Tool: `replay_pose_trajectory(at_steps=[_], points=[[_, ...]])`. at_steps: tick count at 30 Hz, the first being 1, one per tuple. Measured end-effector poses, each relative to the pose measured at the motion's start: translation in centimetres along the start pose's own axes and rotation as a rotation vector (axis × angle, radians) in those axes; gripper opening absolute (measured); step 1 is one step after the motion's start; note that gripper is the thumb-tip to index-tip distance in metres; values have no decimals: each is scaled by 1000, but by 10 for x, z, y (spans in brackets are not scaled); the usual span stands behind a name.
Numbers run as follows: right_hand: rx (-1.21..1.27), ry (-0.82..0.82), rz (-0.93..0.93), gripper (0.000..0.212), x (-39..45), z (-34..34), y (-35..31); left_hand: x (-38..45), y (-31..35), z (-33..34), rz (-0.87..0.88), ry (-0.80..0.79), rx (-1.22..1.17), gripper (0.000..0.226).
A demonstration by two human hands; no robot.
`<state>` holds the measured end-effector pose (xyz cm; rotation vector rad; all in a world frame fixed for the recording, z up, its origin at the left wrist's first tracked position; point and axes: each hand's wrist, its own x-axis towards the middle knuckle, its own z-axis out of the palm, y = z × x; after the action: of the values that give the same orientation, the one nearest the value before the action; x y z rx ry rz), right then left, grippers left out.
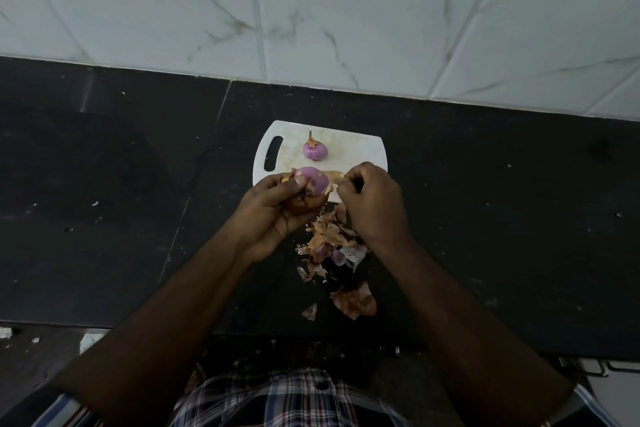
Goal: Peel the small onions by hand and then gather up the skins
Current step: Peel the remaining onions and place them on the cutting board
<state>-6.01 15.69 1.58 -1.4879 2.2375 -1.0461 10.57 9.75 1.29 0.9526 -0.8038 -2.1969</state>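
Left hand (277, 208) cups half-peeled onion (311, 180) over near edge of cutting board (346, 146), bare end up. Right hand (372, 201), just right of it, pinches loose skin strip (335, 176), probably attached. Pull runs rightward, away from onion.

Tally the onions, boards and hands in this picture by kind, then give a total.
Onions: 2, one on the board, one half peeled in the left hand
Cutting board: 1
Hands: 2, left hand, right hand
Total: 5
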Motion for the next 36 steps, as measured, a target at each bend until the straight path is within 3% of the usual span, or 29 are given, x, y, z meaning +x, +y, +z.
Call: replay_pose_trajectory(at_steps=[6,14,17,19,22,25,29,33,36], points=[[-57,-147,94,17,3,-3,19,-7,1,-3,-90,-141,-147,64],[-313,-324,89,21,-1,4,33,-9,-5,-6,-162,-219,-258,56],[-284,-362,92,16,-2,-2,36,-5,3,-8,-139,-161,-227,49],[-203,-367,100,25,-1,-8,31,-3,5,-10,-149,-72,-155,50],[-15,-237,91,35,1,-21,14,-2,5,-11,-146,18,-65,53],[183,-170,-62,34,0,-28,-8,-1,6,-8,-125,43,-8,54],[94,-230,-293,36,2,-14,-15,0,7,-2,-106,66,68,47],[92,-159,-365,20,4,-7,-9,-1,9,1,-90,109,90,42],[108,-201,-343,18,4,-6,-7,-1,9,1,-63,135,134,43]])
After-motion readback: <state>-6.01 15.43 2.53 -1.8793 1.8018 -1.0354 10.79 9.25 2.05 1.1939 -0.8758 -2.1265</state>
